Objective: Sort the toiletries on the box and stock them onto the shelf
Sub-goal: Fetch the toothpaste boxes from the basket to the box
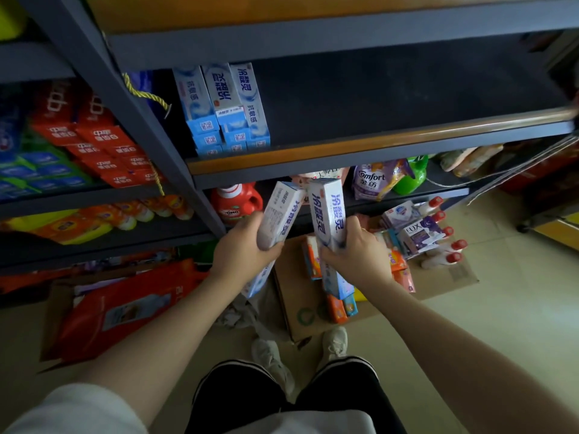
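Note:
My left hand grips a white-and-blue toothpaste box, held upright and tilted right. My right hand grips a second, matching toothpaste box, upright beside the first; their top ends nearly touch just below the shelf edge. Several identical toothpaste boxes stand in a row at the left end of that dark shelf board. Below my hands a cardboard box on the floor carries soap packs and small orange packets.
A dark metal upright separates this bay from red toothpaste boxes on the left. A red detergent bottle, a Comfort pouch and a green bottle sit on the lower shelf. An orange bag lies on the floor.

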`<state>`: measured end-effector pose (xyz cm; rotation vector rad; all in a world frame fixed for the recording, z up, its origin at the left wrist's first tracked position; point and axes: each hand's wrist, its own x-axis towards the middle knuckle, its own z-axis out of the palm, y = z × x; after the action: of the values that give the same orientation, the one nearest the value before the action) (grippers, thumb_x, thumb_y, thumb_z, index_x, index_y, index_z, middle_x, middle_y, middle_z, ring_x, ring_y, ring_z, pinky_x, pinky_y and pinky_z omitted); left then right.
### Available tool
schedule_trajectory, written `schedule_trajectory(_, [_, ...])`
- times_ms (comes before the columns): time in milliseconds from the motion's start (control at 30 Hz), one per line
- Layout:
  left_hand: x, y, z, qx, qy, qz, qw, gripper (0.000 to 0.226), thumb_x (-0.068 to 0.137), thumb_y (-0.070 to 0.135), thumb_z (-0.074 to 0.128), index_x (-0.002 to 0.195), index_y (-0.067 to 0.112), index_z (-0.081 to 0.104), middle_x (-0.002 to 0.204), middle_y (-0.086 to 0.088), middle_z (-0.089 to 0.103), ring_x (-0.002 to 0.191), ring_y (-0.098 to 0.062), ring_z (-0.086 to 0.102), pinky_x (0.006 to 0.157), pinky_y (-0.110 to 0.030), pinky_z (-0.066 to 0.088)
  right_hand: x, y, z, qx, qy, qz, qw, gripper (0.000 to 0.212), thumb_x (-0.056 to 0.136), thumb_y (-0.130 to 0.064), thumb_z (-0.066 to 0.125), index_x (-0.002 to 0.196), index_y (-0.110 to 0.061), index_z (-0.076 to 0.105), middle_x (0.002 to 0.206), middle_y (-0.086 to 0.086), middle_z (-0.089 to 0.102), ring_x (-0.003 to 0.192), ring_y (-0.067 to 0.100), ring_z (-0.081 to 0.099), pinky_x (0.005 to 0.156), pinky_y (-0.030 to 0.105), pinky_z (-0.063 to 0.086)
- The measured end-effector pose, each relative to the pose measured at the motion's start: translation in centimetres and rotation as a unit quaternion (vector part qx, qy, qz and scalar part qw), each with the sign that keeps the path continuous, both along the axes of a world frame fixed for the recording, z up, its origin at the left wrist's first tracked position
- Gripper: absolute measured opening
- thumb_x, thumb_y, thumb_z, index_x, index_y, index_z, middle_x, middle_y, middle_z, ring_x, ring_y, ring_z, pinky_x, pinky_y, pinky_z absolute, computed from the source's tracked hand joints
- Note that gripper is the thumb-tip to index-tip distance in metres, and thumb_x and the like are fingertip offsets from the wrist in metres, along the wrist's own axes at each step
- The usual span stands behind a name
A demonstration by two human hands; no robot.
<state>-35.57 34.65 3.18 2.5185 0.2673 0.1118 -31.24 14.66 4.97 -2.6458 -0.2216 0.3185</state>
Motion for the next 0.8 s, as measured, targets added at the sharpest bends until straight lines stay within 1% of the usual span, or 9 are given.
schedule_trajectory(67, [0.2, -0.6, 0.2, -0.051, 0.039, 0.027, 0.998, 0.04, 0.071, 0.035, 0.074, 0.094, 0.017, 0.048, 0.095, -0.002, 0.065, 0.084, -0.023, 0.062, 0.059, -0.029, 0.042, 0.4, 0.4, -0.5, 0.084, 0.093, -0.048, 0.991, 0.041, 0.079, -0.031, 0.069, 0.09, -0.009, 0.036, 0.085, 0.0, 0.053, 0.081, 0.026, 0.057, 0.059, 0.033, 0.04])
schedule_trajectory(100, [0.3, -0.9, 0.2, -0.127, 0.065, 0.058, 0.988, 0.037, 0.07, 0.031, 0.074, 0.094, 0.018, 0.048, 0.094, 0.001, 0.065, 0.084, -0.02, 0.063, 0.063, -0.029, 0.047, 0.4, 0.6, -0.7, 0.157, 0.158, -0.085, 0.971, 0.038, 0.079, -0.025, 0.069, 0.091, -0.009, 0.038, 0.086, 0.001, 0.054, 0.082, 0.023, 0.058, 0.06, 0.034, 0.043])
schedule_trajectory(200, [0.5, -2.0, 0.4, -0.356, 0.134, 0.119, 0.917, 0.042, 0.07, 0.025, 0.069, 0.108, 0.022, 0.052, 0.097, 0.005, 0.066, 0.09, -0.015, 0.065, 0.075, -0.032, 0.052, 0.0, 1.2, -1.2, 0.357, 0.309, -0.162, 0.866, 0.032, 0.084, -0.009, 0.064, 0.106, -0.011, 0.042, 0.107, 0.012, 0.059, 0.09, 0.021, 0.063, 0.068, 0.033, 0.053])
schedule_trajectory(300, [0.7, -2.7, 0.3, -0.442, 0.168, 0.14, 0.87, 0.044, 0.079, 0.016, 0.065, 0.121, 0.019, 0.052, 0.097, 0.0, 0.068, 0.085, -0.016, 0.067, 0.068, -0.03, 0.051, -0.2, 1.4, -1.7, 0.433, 0.36, -0.186, 0.805, 0.038, 0.088, -0.015, 0.06, 0.122, -0.013, 0.043, 0.116, 0.015, 0.061, 0.095, 0.025, 0.065, 0.075, 0.037, 0.056])
schedule_trajectory(400, [1.0, -2.7, 0.1, -0.536, 0.276, 0.174, 0.779, 0.039, 0.087, 0.042, 0.059, 0.119, 0.021, 0.058, 0.1, -0.007, 0.071, 0.089, -0.023, 0.068, 0.077, -0.038, 0.054, 0.0, 1.3, -1.9, 0.43, 0.476, -0.228, 0.733, 0.043, 0.093, -0.051, 0.043, 0.115, -0.018, 0.06, 0.103, 0.009, 0.069, 0.089, 0.023, 0.067, 0.075, 0.037, 0.055])
schedule_trajectory(467, [1.2, -2.8, 0.2, -0.579, 0.342, 0.184, 0.717, 0.04, 0.089, 0.053, 0.048, 0.108, 0.021, 0.062, 0.098, -0.007, 0.069, 0.091, -0.025, 0.066, 0.075, -0.04, 0.052, 0.0, 1.3, -2.5, 0.404, 0.516, -0.254, 0.711, 0.05, 0.092, -0.056, 0.04, 0.112, -0.014, 0.061, 0.103, 0.01, 0.069, 0.09, 0.026, 0.066, 0.085, 0.042, 0.052])
schedule_trajectory(533, [1.4, -2.9, 0.2, -0.585, 0.368, 0.204, 0.693, 0.036, 0.091, 0.05, 0.047, 0.098, 0.017, 0.061, 0.093, -0.008, 0.066, 0.085, -0.023, 0.063, 0.071, -0.038, 0.05, -0.1, 1.4, -2.4, 0.367, 0.523, -0.281, 0.716, 0.046, 0.091, -0.053, 0.046, 0.107, -0.011, 0.059, 0.092, 0.011, 0.069, 0.081, 0.025, 0.066, 0.076, 0.039, 0.054])
schedule_trajectory(733, [1.3, -2.4, 0.4, -0.65, 0.388, 0.227, 0.613, 0.023, 0.093, 0.026, 0.041, 0.085, 0.01, 0.055, 0.072, -0.009, 0.062, 0.071, -0.021, 0.057, 0.069, -0.032, 0.047, -0.1, 0.0, -2.2, 0.375, 0.584, -0.294, 0.658, 0.028, 0.088, -0.039, 0.057, 0.085, -0.012, 0.062, 0.073, 0.008, 0.067, 0.061, 0.019, 0.066, 0.053, 0.028, 0.054])
schedule_trajectory(800, [1.1, -2.1, 0.1, -0.651, 0.393, 0.218, 0.612, 0.024, 0.094, 0.026, 0.043, 0.086, 0.009, 0.057, 0.065, -0.008, 0.066, 0.065, -0.019, 0.063, 0.064, -0.029, 0.052, 0.0, -0.7, -2.4, 0.389, 0.571, -0.304, 0.656, 0.025, 0.092, -0.033, 0.053, 0.082, -0.011, 0.06, 0.059, 0.005, 0.067, 0.049, 0.015, 0.065, 0.043, 0.023, 0.052])
